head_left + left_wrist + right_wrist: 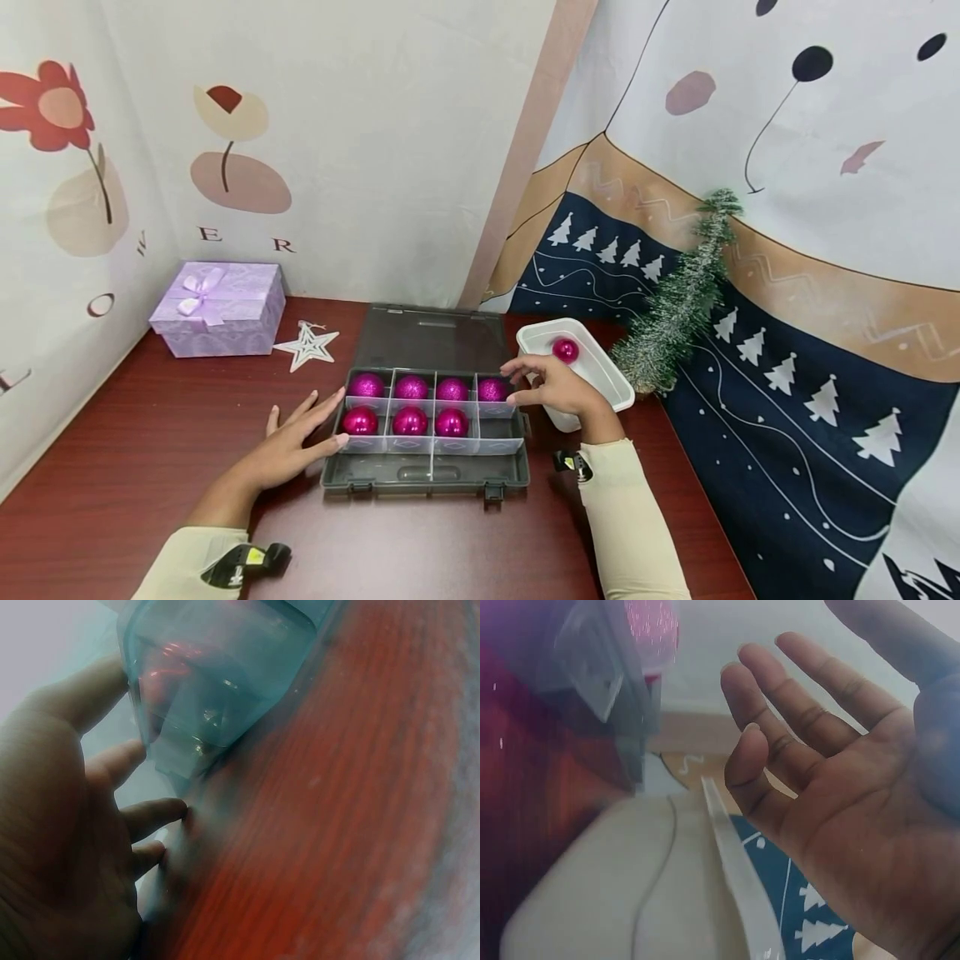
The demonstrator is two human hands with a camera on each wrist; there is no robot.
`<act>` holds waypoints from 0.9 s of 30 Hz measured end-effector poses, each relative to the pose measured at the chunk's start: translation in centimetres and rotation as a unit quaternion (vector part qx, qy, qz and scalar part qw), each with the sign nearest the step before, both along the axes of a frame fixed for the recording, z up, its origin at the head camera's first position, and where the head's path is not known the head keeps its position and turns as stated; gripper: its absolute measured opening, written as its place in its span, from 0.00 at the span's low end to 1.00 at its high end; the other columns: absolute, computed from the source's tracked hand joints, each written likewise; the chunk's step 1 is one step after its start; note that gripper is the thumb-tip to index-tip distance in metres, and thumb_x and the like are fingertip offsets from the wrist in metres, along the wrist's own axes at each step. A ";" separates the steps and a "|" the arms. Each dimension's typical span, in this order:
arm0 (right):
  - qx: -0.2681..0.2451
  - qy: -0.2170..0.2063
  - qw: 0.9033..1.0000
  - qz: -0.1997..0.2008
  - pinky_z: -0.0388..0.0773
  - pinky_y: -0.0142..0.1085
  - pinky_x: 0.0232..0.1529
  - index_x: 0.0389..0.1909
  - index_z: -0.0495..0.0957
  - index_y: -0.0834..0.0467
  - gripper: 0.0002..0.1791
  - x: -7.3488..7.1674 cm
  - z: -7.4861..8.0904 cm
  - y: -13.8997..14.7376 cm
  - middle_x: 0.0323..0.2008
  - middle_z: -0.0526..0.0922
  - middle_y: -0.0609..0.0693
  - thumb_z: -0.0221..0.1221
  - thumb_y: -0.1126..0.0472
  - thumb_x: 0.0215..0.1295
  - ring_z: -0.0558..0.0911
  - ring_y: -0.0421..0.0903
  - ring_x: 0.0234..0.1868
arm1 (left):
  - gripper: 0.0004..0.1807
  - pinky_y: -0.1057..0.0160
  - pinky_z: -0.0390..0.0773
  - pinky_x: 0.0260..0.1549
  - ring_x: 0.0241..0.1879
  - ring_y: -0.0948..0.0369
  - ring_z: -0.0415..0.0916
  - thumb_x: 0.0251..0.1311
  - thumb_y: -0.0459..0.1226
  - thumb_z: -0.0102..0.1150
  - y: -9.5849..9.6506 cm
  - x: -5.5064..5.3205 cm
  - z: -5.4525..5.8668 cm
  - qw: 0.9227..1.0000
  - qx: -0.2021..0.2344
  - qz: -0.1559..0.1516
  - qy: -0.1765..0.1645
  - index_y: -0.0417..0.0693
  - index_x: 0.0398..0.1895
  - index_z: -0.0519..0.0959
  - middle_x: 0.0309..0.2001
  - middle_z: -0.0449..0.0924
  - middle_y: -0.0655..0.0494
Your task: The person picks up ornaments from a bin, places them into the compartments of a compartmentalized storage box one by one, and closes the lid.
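Note:
A dark, see-through divided box (pixel 427 475) lies with its lid raised at the back. Its back row has several glittery magenta ball ornaments (pixel 411 387); three shiny ones (pixel 410 421) sit in the row in front, from the left. My left hand (pixel 296 442) rests with spread fingers along the box's left side, thumb at its front left. Over the back right corner reaches my right hand (pixel 555 386), fingers loosely bent, nothing held, fingertips close to the rightmost glittery ball (pixel 492 389). In the right wrist view the palm (pixel 870 802) faces the box wall, clear of the glittery ball (pixel 652 630).
Under and behind my right hand, a white plastic tub (pixel 615 379) contains one shiny magenta ball (pixel 566 350). A small frosted tree (pixel 682 308) leans beside it. At the back left are a lilac gift box (pixel 225 308) and a white star ornament (pixel 307 346).

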State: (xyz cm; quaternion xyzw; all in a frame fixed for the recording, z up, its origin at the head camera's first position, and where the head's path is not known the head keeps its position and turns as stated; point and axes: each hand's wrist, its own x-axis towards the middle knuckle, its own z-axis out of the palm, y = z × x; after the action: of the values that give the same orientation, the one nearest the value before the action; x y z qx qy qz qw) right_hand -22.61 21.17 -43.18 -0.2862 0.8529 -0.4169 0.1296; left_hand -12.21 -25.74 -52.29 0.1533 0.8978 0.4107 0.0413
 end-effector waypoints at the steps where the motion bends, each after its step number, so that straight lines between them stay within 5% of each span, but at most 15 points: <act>1: -0.004 0.002 1.000 -0.005 0.83 0.48 0.53 0.64 0.82 0.67 0.26 0.0 0.0 0.2 0.58 0.87 0.69 0.74 0.63 0.68 0.84 0.67 0.58 | 0.45 0.17 0.16 0.73 0.86 0.25 0.40 0.75 0.53 0.62 0.0 0.0 0.0 1.000 0.000 0.000 0.000 0.55 0.90 0.56 0.86 0.58 0.35; 16: -0.086 0.040 0.987 -0.129 0.81 0.41 0.51 0.59 0.84 0.68 0.21 -0.8 -1.0 3.0 0.53 0.87 0.69 0.73 0.69 0.67 0.84 0.70 0.57 | 0.45 0.18 0.15 0.73 0.86 0.25 0.39 0.76 0.53 0.62 0.0 0.0 -0.1 1.000 0.000 -0.002 -0.003 0.56 0.90 0.56 0.86 0.58 0.36; 27: -0.087 0.034 0.970 -0.224 0.79 0.33 0.52 0.63 0.80 0.72 0.23 -2.2 -1.9 4.3 0.56 0.84 0.75 0.70 0.68 0.70 0.86 0.58 0.53 | 0.45 0.17 0.15 0.73 0.86 0.25 0.39 0.76 0.53 0.62 0.0 0.0 0.0 1.000 -0.001 -0.002 -0.002 0.56 0.90 0.56 0.86 0.58 0.36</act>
State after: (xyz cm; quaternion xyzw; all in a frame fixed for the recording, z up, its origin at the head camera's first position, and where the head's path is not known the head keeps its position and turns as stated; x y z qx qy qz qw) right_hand -24.77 25.48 -45.04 -0.1116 0.8598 -0.4978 -0.0216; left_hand -12.23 -25.72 -52.31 0.1538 0.8978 0.4102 0.0444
